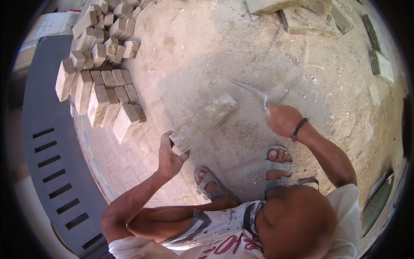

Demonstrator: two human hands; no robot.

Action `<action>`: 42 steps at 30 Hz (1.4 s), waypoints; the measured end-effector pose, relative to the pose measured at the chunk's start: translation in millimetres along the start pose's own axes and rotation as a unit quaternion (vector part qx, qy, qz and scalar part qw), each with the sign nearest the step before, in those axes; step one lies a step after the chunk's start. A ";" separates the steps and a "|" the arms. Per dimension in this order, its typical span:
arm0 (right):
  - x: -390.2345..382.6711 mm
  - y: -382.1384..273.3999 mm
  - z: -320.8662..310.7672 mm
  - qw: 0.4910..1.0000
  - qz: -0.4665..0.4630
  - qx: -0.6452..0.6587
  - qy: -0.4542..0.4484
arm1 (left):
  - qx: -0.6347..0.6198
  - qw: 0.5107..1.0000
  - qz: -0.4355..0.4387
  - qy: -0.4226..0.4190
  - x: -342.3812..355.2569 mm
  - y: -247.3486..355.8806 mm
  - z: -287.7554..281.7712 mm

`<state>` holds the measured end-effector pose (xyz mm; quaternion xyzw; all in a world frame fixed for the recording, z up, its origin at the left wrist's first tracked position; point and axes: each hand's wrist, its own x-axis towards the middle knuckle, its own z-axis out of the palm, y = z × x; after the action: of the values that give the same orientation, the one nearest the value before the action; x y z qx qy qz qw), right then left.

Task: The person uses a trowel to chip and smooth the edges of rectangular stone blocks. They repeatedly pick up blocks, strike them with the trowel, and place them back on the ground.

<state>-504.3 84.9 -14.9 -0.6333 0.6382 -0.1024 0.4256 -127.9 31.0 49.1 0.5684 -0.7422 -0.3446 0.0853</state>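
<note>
My left hand [170,156] is closed round the near end of a long, pale, dusty brick [206,121]. The brick slants away to the right over the sandy ground; whether its far end touches the ground I cannot tell. In my right hand [284,119] is a trowel [254,90], gripped with the fist over its handle. Its thin metal blade shows almost edge-on, pointing left toward the far end of the brick, with a gap between them. A dark braided bracelet circles my right wrist.
Stacked bricks [101,93] stand at the left, with a looser heap [116,26] behind. Beside them runs a dark grey slotted metal panel [45,116]. Broken slabs [306,21] lie at the far right, two blocks [381,64] farther over. My sandalled feet [215,185] are close below.
</note>
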 end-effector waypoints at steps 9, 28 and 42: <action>-20.3 -28.6 67.0 0.941 -0.053 0.333 0.037 | -0.055 0.996 -0.076 0.012 9.4 -83.9 24.3; -17.8 -35.2 132.2 0.933 0.050 0.355 0.037 | 0.312 0.933 0.171 -0.055 58.2 53.7 69.5; -25.2 -18.7 22.1 0.863 0.021 0.497 0.085 | 0.012 0.994 0.102 -0.035 70.0 80.8 -27.8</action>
<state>-480.1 113.2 -5.6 -0.3133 0.5495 -0.4505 0.6300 -200.7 -34.3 100.5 0.4783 -0.8029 -0.3449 0.0870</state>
